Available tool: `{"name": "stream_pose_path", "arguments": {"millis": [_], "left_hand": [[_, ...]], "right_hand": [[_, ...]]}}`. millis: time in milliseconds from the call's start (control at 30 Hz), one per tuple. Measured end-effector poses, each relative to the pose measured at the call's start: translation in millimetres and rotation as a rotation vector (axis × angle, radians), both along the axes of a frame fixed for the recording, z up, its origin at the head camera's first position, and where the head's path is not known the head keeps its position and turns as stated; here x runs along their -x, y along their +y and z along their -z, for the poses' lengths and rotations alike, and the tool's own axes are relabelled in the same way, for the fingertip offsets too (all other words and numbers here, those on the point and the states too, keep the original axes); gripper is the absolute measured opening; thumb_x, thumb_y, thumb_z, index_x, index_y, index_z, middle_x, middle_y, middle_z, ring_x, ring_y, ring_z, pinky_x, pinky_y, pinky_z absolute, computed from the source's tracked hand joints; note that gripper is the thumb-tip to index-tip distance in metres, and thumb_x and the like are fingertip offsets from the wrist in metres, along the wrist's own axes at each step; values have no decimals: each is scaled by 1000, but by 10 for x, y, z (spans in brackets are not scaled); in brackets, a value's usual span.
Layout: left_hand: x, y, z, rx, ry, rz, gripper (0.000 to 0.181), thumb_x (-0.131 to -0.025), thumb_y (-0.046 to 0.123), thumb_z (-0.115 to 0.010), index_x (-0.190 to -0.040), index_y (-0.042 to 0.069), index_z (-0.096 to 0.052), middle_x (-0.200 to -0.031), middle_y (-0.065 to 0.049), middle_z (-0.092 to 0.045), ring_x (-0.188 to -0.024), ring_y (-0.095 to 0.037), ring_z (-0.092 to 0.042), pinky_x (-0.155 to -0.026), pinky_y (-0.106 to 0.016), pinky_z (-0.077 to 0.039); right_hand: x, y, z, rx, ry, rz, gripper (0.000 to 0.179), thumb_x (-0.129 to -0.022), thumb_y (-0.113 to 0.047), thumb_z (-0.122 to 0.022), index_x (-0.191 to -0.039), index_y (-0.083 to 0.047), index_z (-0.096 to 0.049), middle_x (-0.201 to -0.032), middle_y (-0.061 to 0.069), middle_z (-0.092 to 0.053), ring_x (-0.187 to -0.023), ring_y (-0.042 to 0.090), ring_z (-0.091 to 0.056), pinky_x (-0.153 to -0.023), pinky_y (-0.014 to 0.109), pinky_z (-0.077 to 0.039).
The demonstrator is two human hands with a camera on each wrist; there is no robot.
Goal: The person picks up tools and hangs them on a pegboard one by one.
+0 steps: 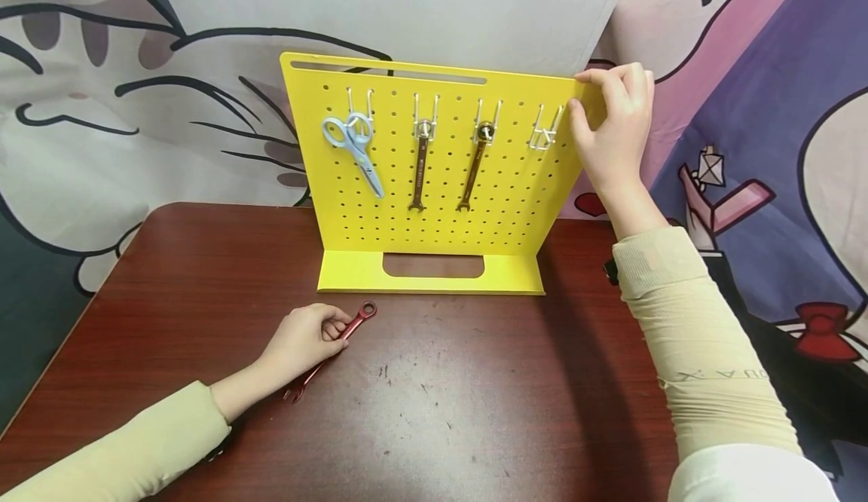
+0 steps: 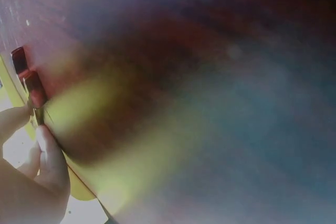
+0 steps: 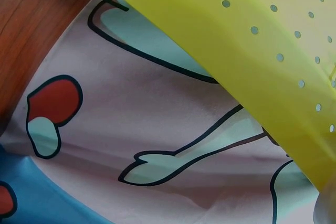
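Near the table's middle-left, my left hand [image 1: 298,342] pinches a red combination wrench [image 1: 353,325] between thumb and fingers. Its ring end points toward the board, while the forked end shows below the wrist. In the left wrist view, part of the wrench [image 2: 34,88] sticks out past the fingertips; whether it touches the table I cannot tell. My right hand [image 1: 618,131] grips the upper right corner of a yellow pegboard [image 1: 434,234], thumb in front. On white hooks hang light-blue scissors [image 1: 359,151] and two wrenches, one left [image 1: 420,174], one right [image 1: 473,174].
A white double hook [image 1: 542,137] at the board's right bears nothing. The board stands on its yellow base [image 1: 353,272] at the back of the dark red-brown table [image 1: 434,404]. Behind it hangs a cartoon-printed cloth [image 1: 224,125], seen also beside the board's edge in the right wrist view.
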State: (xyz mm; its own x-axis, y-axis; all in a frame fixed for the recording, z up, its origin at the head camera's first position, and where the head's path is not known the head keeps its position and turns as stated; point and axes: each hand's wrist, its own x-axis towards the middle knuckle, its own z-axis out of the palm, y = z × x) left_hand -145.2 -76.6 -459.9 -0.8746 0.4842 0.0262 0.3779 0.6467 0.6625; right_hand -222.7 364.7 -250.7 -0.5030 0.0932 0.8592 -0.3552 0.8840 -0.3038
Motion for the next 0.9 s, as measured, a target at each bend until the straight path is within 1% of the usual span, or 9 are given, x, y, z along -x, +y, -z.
{"name": "stream_pose_path", "arguments": {"millis": [167, 300, 633, 767, 900], "left_hand": [[12, 8, -18, -15, -31, -24, 19, -80, 3, -86, -97, 4, -80, -78, 3, -74, -71, -5, -65, -64, -18, -53], [27, 0, -22, -36, -49, -26, 18, -79, 3, -86, -96, 3, -81, -79, 1, -76, -70, -5, -66, -64, -18, -53], [80, -28, -28, -85, -155, 6, 14, -78, 1, -85, -89, 0, -77, -73, -1, -73, -68, -9, -65, -61, -18, -53], [93, -30, -30, -79, -172, 22, 13, -79, 2, -85, -87, 0, -75, -72, -1, -71, -68, -9, -63, -61, -17, -52], [93, -26, -41, -50, -162, 33, 12, -80, 5, -86, -85, 2, -75, -72, 0, -71, -67, -8, -63, -62, -18, -52]], "right_hand": [[3, -7, -5, -1, 0, -1, 27, -93, -9, -68, -117, 2, -75, -107, 29, -56, -109, 43, -46, -102, 32, -34], [-3, -13, -5, -2, -5, -2, 27, -94, -9, -68, -117, 2, -75, -108, 29, -56, -109, 43, -46, -102, 32, -33], [-3, -9, -3, 4, -5, 5, 27, -93, -8, -68, -117, 2, -75, -106, 27, -55, -110, 43, -46, -103, 33, -34], [-1, -9, -3, 4, -6, 6, 27, -93, -8, -69, -117, 2, -75, -107, 27, -56, -111, 42, -47, -104, 33, -34], [-4, -11, -2, 6, -6, 6, 27, -93, -8, -69, -117, 2, -74, -107, 28, -56, -111, 43, -47, -104, 33, -34]]}}
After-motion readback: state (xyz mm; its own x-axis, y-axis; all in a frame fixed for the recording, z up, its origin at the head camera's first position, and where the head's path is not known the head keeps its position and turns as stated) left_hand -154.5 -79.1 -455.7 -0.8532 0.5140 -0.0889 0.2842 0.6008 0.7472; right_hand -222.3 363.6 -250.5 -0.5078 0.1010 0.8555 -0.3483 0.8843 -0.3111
